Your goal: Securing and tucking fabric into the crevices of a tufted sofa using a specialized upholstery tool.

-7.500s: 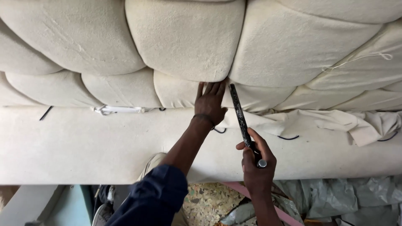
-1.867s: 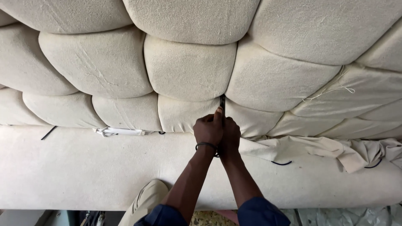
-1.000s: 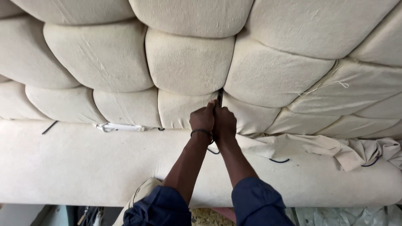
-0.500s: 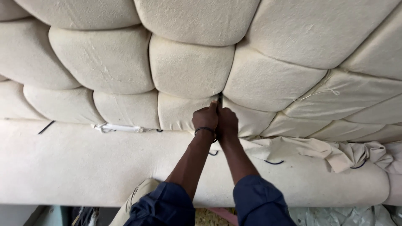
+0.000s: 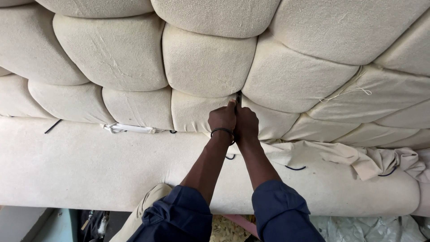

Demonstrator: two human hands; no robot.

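Both my hands are pressed side by side against a cream tufted cushion panel (image 5: 206, 62). My left hand (image 5: 222, 118), with a dark band on its wrist, and my right hand (image 5: 246, 123) are clenched around a thin dark tool (image 5: 238, 98). Only the tool's tip shows above my fists, pushed into the seam between two puffs. My dark blue sleeves come up from the bottom edge.
A long cream padded roll (image 5: 89, 161) runs across below the puffs, with short black cord loops (image 5: 295, 168) in it. Loose cream fabric (image 5: 358, 157) is bunched at the right. A white strip (image 5: 130, 129) lies at the seam on the left. Clutter shows under the roll.
Earlier my right hand held the long dark tool free of the panel. Since then both hands closed together on it at the seam, and over the last second they barely shift.
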